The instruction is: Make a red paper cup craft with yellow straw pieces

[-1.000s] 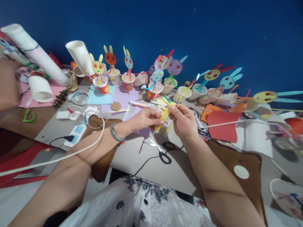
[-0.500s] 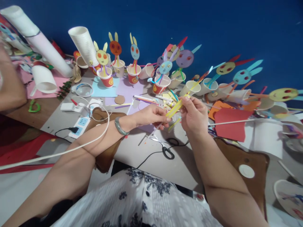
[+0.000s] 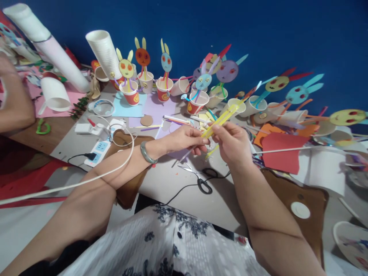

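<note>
Yellow strips [image 3: 220, 122] slant up to the right between my hands. My left hand [image 3: 192, 140], below a bracelet [image 3: 148, 152], pinches their lower end, and a thin greyish stick pokes out beneath it. My right hand [image 3: 231, 141] is closed on the strips a little higher up; their far end reaches in front of a white cup [image 3: 236, 107]. Another thin yellow piece [image 3: 212, 152] hangs between the hands. Black-handled scissors [image 3: 201, 180] lie open on the table [image 3: 169, 188] just below.
Several paper cups with rabbit-faced figures [image 3: 125, 68] line the blue wall. A power strip [image 3: 98, 152] and white cable [image 3: 86, 181] are at left, red paper [image 3: 280, 153] at right. Another person's arm [image 3: 14, 96] shows at the left edge.
My right hand has slid slightly down and left along the yellow strips, closer to my left hand. More of the strips now shows beyond it. The view has shifted slightly.
</note>
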The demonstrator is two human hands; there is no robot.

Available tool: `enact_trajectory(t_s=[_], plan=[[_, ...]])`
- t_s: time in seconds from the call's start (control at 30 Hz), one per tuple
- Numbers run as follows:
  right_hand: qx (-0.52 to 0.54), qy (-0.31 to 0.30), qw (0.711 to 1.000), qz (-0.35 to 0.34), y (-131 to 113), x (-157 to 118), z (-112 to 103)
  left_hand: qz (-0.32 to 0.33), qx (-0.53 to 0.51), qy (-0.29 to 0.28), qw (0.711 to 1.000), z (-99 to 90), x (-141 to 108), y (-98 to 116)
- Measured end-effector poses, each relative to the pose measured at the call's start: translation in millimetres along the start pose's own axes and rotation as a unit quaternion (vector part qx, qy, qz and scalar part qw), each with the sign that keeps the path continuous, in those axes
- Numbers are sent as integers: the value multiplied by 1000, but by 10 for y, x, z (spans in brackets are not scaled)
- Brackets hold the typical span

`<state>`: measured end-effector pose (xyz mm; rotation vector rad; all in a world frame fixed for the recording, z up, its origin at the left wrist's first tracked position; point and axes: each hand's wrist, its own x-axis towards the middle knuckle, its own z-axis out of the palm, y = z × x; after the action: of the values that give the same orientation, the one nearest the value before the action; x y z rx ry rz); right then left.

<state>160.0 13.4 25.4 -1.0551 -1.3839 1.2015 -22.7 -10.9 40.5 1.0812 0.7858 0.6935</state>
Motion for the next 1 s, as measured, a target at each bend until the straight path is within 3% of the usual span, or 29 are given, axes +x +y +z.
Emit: enact_trajectory(t_s=[0.07,0.27,0.37,0.5,0.57,0.7,0.83,1.0], plan=[[-10,-15,1000,1,27,-5,-5,5,-6,1,1000,-10,10,-8],[9,92,995,-39,-5,101,-91,-28,33,-20,999,-37,51,-68],[22,92,995,-41,-28,99,-93,-46,41,-23,998,-38,39,-66],[-7,46,998,-36,-2,36,-69,-35,51,-44,997,-43,25,-62],[-22,28,999,-32,-4,10,-70,6,64,-40,997,-50,42,-71],[-82,-91,992,-13,-66,-29,-70,122,30,63,990,-63,90,-70],[-169,-238,957,2,-113,-89,-12,206,20,121,971,-50,70,-18],[-197,-272,942,10,-139,-144,47,236,3,192,953,-31,25,20]])
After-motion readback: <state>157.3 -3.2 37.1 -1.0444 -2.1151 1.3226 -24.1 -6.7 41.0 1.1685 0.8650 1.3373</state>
